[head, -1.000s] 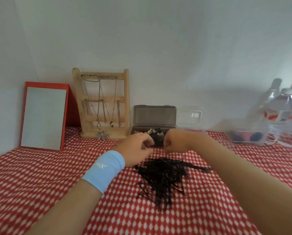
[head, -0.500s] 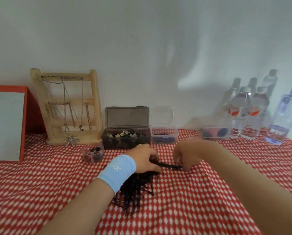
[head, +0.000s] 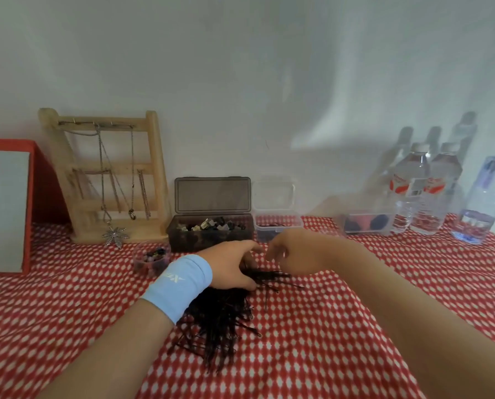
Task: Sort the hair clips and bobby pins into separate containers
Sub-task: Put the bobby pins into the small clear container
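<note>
A heap of black bobby pins (head: 222, 321) lies on the red-and-white checked cloth in the middle. My left hand (head: 232, 269), with a light blue wristband, rests on the heap's far end, fingers spread over the pins. My right hand (head: 291, 253) hovers just right of it, fingers curled down over a few pins that stick out to the right. Behind them stands a dark grey box (head: 211, 234) with its lid up, holding several hair clips. Beside it sits a small clear box (head: 279, 226), lid open, with a few bobby pins inside.
A wooden jewellery rack (head: 108, 180) with necklaces and a red-framed mirror (head: 6, 208) stand at the back left. A small round tub (head: 153, 262) sits left of my left hand. A clear container (head: 365, 223) and water bottles (head: 426, 191) stand at the back right.
The view has swung right. Both hands dropped from in front of the grey box onto the pile, and the right hand has since lifted slightly off the pins.
</note>
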`<state>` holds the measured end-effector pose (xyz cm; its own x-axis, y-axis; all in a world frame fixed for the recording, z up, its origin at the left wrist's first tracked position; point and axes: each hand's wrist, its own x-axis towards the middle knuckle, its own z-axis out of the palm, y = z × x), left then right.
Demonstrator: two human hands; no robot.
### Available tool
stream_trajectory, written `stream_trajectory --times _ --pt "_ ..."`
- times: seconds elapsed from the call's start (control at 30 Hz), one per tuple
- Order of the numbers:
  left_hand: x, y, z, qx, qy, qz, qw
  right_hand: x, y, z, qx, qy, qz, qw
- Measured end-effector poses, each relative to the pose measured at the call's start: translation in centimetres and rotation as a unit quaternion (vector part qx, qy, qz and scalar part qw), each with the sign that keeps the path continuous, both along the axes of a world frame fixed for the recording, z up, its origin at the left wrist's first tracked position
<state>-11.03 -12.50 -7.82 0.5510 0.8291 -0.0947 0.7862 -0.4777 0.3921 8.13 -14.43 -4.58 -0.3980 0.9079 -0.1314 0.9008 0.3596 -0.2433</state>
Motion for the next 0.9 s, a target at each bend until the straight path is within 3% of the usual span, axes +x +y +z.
stream_trajectory --times 0.07,0.2,0.43,0.57,0.67,0.9 --pt "-0.3 0.0 0.3 -0.004 0.002 0.006 1.0 -0.2 -0.1 -0.2 -0.034 -0.008 0.018 0.999" --pt "-1.1 -0.9 -0.1 0.021 0.16 0.03 0.986 -1.1 -0.2 -1.3 -0.059 -0.061 0.078 0.993" --pt "-3.3 -0.7 0.0 0.006 0.039 0.044 0.998 -3.0 1.0 -2.0 -0.025 -0.034 0.118 0.992" --pt "-4.2 -0.9 -0.5 0.026 0.101 0.043 0.994 -3.5 1.2 -2.3 0.009 -0.028 0.12 0.992" --pt "-4.5 -0.8 -0.4 0.035 0.084 0.048 0.995 -3.9 0.7 -2.3 0.015 -0.025 0.132 0.991" --pt "-5.6 -0.7 0.7 0.023 0.095 0.055 0.994 -4.4 0.7 -1.8 0.056 -0.114 0.15 0.98"
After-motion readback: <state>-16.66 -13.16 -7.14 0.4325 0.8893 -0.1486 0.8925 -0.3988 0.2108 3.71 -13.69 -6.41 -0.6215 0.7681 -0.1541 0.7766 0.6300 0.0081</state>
